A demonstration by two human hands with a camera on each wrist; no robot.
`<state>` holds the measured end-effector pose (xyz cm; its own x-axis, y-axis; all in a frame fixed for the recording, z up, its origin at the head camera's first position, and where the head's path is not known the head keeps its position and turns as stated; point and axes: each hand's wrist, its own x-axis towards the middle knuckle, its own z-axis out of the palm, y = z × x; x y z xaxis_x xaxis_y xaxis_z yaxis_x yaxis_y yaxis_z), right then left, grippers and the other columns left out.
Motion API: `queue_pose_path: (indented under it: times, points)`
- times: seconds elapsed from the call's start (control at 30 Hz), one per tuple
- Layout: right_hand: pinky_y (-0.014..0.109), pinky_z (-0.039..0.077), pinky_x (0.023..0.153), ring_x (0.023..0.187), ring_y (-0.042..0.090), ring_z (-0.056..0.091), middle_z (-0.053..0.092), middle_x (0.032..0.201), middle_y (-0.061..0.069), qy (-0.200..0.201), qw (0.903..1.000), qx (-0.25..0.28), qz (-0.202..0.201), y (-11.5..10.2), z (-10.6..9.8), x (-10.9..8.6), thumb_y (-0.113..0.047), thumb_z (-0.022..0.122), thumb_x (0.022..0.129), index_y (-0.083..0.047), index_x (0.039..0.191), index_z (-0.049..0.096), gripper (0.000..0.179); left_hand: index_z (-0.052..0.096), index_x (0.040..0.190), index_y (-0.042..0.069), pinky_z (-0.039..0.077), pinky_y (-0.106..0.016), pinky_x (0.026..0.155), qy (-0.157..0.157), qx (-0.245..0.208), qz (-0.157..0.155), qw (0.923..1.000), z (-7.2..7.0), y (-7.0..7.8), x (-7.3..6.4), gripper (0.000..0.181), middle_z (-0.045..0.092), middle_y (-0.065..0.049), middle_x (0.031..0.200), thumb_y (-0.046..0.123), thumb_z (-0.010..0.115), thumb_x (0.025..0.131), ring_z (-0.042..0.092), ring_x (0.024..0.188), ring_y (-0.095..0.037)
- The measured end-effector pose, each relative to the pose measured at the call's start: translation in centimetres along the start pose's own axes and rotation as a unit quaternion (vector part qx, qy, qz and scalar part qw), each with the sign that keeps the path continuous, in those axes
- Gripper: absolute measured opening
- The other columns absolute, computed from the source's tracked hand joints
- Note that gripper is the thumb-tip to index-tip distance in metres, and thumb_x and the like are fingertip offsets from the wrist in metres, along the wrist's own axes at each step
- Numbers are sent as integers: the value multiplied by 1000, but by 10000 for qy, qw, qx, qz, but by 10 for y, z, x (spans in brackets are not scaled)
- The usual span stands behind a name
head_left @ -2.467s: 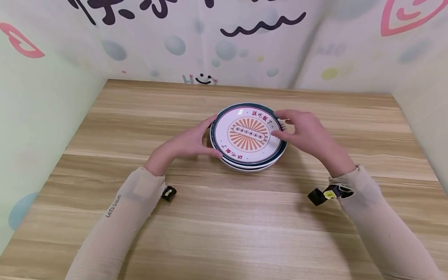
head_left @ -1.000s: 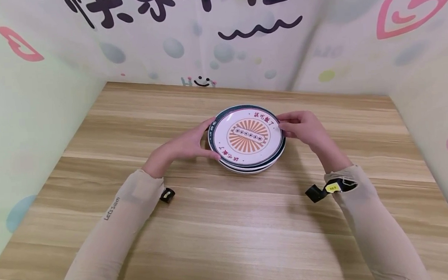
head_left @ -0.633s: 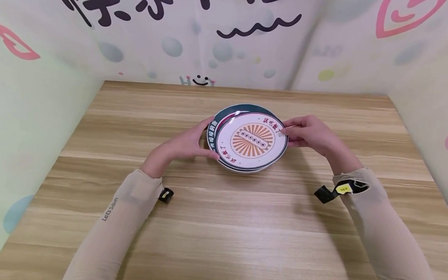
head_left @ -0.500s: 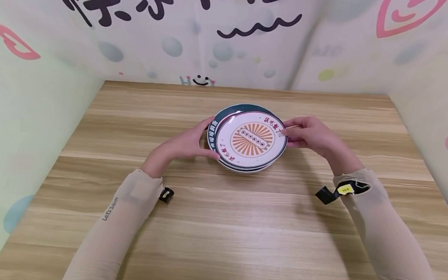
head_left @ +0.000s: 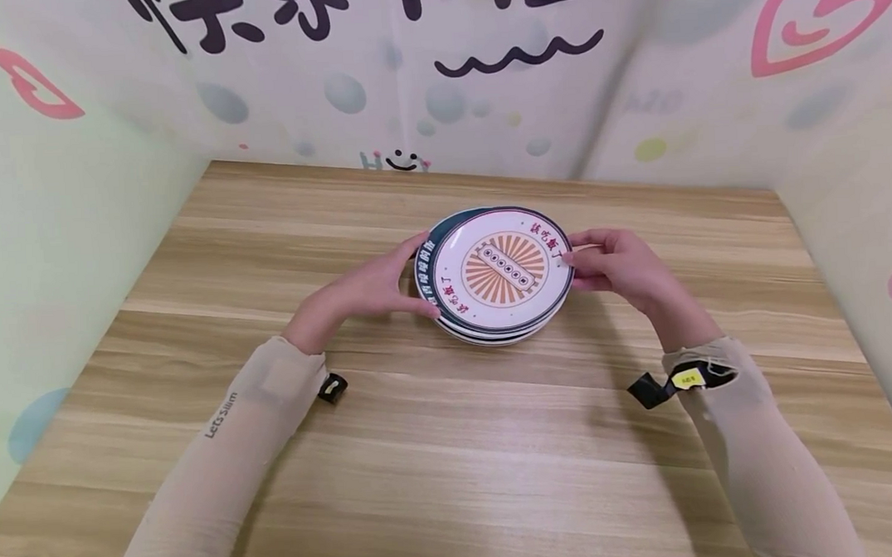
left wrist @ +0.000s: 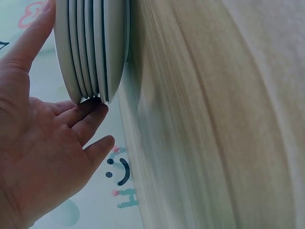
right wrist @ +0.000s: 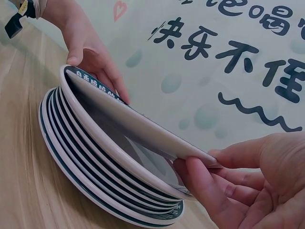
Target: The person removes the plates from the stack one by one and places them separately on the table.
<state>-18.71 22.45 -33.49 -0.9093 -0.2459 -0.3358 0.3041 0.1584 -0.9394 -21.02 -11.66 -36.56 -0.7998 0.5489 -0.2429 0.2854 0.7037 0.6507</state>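
Note:
A stack of several round plates [head_left: 486, 340] with dark teal rims stands on the table. My right hand [head_left: 613, 264] pinches the right edge of the top plate [head_left: 501, 268], which is white with an orange sunburst and red characters. In the right wrist view that plate's raised edge leaves a gap above the plate below, while its far side leans into that plate's rim. My left hand [head_left: 375, 283] spans the stack's left side, thumb at the front rim. In the left wrist view its fingertips [left wrist: 98, 110] touch the plates' edges.
The wood-grain table [head_left: 454, 453] runs back to a printed cloth wall [head_left: 348, 92] with large dark characters. Light side walls close it in at left and right. Black straps [head_left: 656, 386] circle the wrists over beige sleeves.
My right hand has gone from reaching over the rim to pinching the top plate. That plate's right side has risen and the plate has shifted right, baring the lower teal rim at left.

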Motion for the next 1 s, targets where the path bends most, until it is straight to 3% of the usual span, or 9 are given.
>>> queue_pose_path:
  times: [0.43,0.7,1.0]
  points:
    - [21,57,67,65,8,64,68,81,0,139,9996,216,-151,-7,-4,-2,-5,62,89,9,124,45,41,4,152,18,23,-41,116,-8,-115,87,9999,-1,2,-1,119,13,-4,158,56,77,68,19,143,-22]
    - [23,58,68,66,9,65,68,83,-2,490,9985,-129,-222,-9,-7,-1,-9,62,90,8,126,46,43,4,152,18,23,-41,116,5,-59,65,10000,-1,2,-1,119,14,-4,158,58,76,67,19,143,-21]
    - [23,58,68,66,9,65,68,83,-2,570,9977,19,-354,-13,-13,-4,-9,63,89,7,125,47,42,5,152,19,25,-40,115,7,-153,39,9999,0,1,0,120,18,-2,156,61,76,65,21,142,-20]
